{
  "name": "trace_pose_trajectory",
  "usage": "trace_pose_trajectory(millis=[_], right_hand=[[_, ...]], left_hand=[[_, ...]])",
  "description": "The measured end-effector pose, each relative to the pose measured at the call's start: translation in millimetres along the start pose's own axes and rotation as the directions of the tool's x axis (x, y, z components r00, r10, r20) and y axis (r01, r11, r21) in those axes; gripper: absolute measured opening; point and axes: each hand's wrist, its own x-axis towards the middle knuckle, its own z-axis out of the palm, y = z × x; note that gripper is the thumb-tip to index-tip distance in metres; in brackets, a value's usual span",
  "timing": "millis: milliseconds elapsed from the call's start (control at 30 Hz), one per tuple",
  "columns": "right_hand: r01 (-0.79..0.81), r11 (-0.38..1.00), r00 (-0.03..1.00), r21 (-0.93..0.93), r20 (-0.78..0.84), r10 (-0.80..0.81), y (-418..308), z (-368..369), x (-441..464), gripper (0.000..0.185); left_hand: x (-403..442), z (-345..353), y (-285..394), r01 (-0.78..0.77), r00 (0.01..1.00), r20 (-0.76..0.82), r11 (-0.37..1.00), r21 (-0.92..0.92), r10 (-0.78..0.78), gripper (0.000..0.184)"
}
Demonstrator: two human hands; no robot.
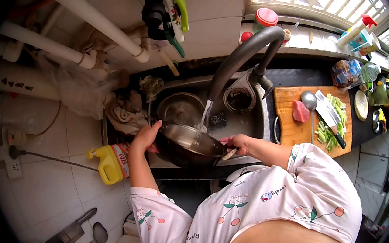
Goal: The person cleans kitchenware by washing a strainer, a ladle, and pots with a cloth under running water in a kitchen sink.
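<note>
A dark wok [179, 153] is tilted over the front of the sink [263, 129], its shiny inner side facing the tap. My left hand [147, 136] is closed on the wok's left rim, thumb on top. At the right side of the wok, my right hand [238, 143] grips the edge, with a small pale piece by its fingers that I cannot make out. Water runs from the grey faucet [230, 55] beside the wok's inner side. Behind the wok, a round metal pot [181, 101] sits in the sink.
Right of the sink, a wooden cutting board [289, 135] bears raw meat [300, 111], a ladle [309, 98], a cleaver [327, 113] and cut green stalks [340, 107]. A yellow jug [110, 167] stands at left. Cloths [128, 114] lie by the sink's left edge.
</note>
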Motion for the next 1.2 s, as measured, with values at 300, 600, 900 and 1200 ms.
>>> trace_pose_trajectory(millis=[300,600,900,1200], right_hand=[[0.726,0.577,0.634,-0.373,0.04,-0.772,-38,9,-50,0.035],[0.721,-0.032,0.27,-0.692,0.324,-0.907,-36,31,-98,0.035],[0.703,-0.103,0.11,-0.704,0.25,-0.962,-69,32,-87,0.035],[0.793,0.202,0.409,-0.576,0.257,-0.875,-40,23,-32,0.032]], left_hand=[[43,55,-96,-0.142,0.983,-0.006,0.745,-0.651,0.182,0.038],[54,129,-140,-0.139,0.96,-0.058,0.288,-0.947,0.273,0.031],[106,118,-89,-0.261,0.94,-0.143,0.383,-0.886,0.309,0.04],[49,110,-144,-0.183,0.983,-0.166,0.511,-0.84,0.08,0.046]])
